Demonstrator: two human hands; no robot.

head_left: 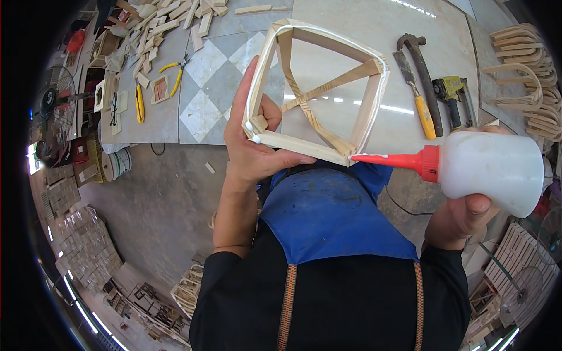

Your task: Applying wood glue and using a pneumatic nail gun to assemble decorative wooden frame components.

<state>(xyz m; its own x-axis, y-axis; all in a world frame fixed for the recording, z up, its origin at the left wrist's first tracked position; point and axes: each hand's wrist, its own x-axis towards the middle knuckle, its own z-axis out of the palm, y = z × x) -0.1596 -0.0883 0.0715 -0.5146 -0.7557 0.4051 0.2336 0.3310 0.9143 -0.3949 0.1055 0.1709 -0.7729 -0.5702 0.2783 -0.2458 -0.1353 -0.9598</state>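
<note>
In the head view, the left hand (244, 143) holds a pentagonal wooden frame (302, 100) up at the table's (433, 29) near edge, thumb on its near rail, fingers curled closed around its left side. The right hand (465, 219) grips a white squeeze bottle (492, 169); its fingers are closed around it, though the bottle hides most of them. The red nozzle (404, 162) meets the frame's near right corner. A white glue bead (256, 82) lines the left, far and right edges, so this looks like rim gluing; the near rail looks mostly bare. Next probably calls for steady squeezing along that rail toward the blobs at the left corner.
</note>
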